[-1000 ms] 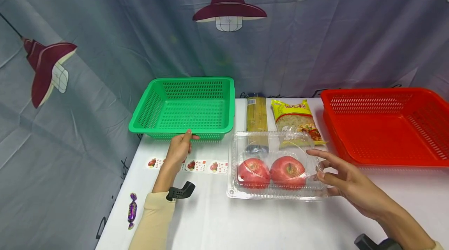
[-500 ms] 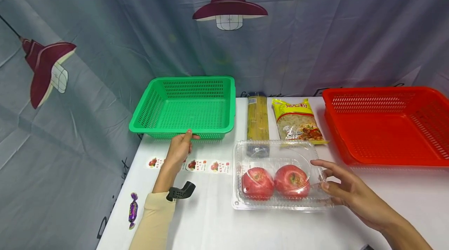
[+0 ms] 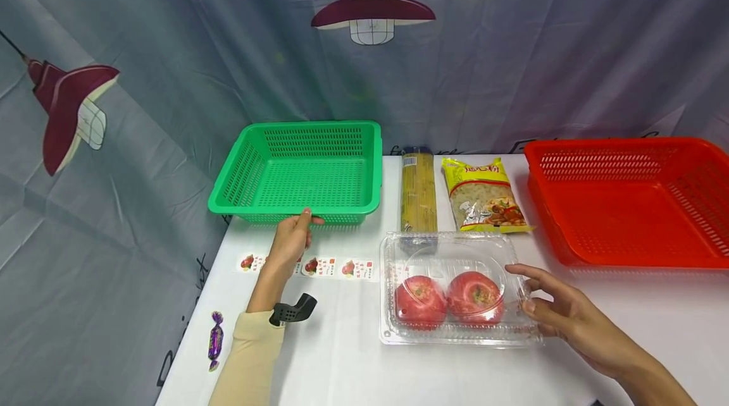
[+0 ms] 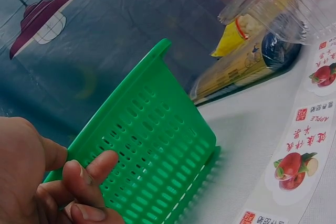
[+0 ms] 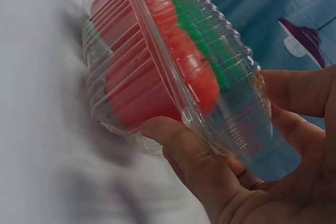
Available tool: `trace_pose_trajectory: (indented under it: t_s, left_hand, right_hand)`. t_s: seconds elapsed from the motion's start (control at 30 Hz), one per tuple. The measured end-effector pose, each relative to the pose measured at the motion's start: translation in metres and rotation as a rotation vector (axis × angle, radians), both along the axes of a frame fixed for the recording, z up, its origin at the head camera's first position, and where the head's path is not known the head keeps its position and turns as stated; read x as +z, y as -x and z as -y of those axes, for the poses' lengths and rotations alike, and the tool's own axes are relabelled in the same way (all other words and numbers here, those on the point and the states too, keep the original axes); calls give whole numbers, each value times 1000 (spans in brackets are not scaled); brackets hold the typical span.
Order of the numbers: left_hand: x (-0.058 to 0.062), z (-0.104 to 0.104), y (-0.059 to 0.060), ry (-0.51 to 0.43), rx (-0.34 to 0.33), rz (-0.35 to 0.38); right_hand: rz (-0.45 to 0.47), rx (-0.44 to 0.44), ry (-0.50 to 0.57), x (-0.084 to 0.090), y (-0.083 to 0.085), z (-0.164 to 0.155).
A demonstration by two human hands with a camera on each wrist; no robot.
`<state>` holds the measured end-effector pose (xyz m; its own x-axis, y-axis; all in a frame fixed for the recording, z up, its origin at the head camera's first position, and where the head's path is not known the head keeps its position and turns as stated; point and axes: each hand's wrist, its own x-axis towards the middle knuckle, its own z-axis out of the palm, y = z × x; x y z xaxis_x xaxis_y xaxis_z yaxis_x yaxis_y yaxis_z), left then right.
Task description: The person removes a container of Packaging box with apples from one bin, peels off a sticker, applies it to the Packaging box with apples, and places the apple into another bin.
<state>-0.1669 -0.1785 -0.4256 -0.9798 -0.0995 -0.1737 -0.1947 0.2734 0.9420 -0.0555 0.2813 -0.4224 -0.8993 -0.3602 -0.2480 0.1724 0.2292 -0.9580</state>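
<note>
My left hand (image 3: pixel 292 241) pinches the front rim of a green plastic basket (image 3: pixel 296 211); in the left wrist view the thumb lies on the rim and the fingers (image 4: pixel 102 166) curl beneath it. A closed clear plastic clamshell box (image 3: pixel 390 305) holds two red apples, a left apple (image 3: pixel 420 301) and a right apple (image 3: pixel 475 297). At the box's right end my right hand (image 3: pixel 560 311) grips it, with thumb and fingers on its edge. The right wrist view shows the box (image 5: pixel 194 114) tilted in that view, with the thumb (image 5: pixel 184 150) against its seam.
A strip of apple stickers (image 3: pixel 336 269) lies between basket and box. Behind the box are a noodle pack (image 3: pixel 417 197) and a yellow food bag (image 3: pixel 484 194). A red basket (image 3: pixel 615 222) stands at right, a purple wrapped candy (image 3: pixel 215 341) at front left.
My right hand has brought the box of apples toward the front of the table and slightly right, uncovering more of the yellow bag. My left hand stays at the green basket's rim.
</note>
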Motion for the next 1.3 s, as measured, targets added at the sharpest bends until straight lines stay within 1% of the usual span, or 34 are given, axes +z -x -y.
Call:
trace_pose_trajectory:
  t_s: [0.27,0.57,0.77,1.07,1.2,1.3]
  left_hand:
    - [0,0,1,-3,1,-5]
    - [-1,0,1,-12,-4,10]
    - [-3,-2,2,-7,18,-7]
    - [-7,-10,2,6,60,-58]
    - [-7,-13,0,37,79,-80]
    - [-8,-13,-1,77,90,-96]
  right_hand:
    - [-36,17,53,-9,-3,1]
    - [-38,14,37,-11,-4,4]
    - [10,-4,-38,-7,-3,5]
    - [58,-10,-59,-4,0,4]
    - [80,-18,-69,-4,1,4]
    - [92,-23,-66,-5,1,4]
